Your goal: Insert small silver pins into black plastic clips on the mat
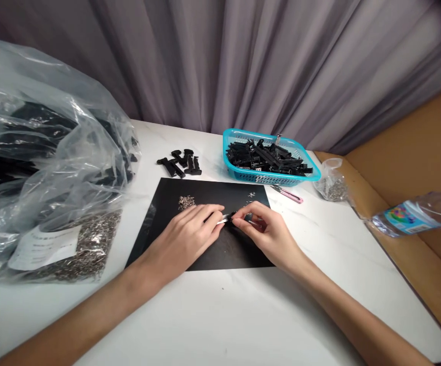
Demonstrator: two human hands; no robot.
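Over the black mat [213,254], my two hands meet at a small slim part [226,218], pale or silvery on the left and black at its right end. My left hand [192,231] is closed round the pale side, with its fingers hiding most of it. Thumb and forefinger of my right hand [268,229] pinch the black end. A thin metallic piece shows under the right fingers, too small to name. A little pile of small metal pieces [186,203] lies beyond my left hand. Further small silvery bits [251,194] lie beyond my right hand.
Several black plastic parts [170,166] lie behind the mat, beside a blue basket [272,178] full of similar parts. A pink cutter [289,195] lies near it. Clear bags [91,249] of metal pieces and black parts stand left; a small bag [334,185] and plastic bottle [411,216] are right.
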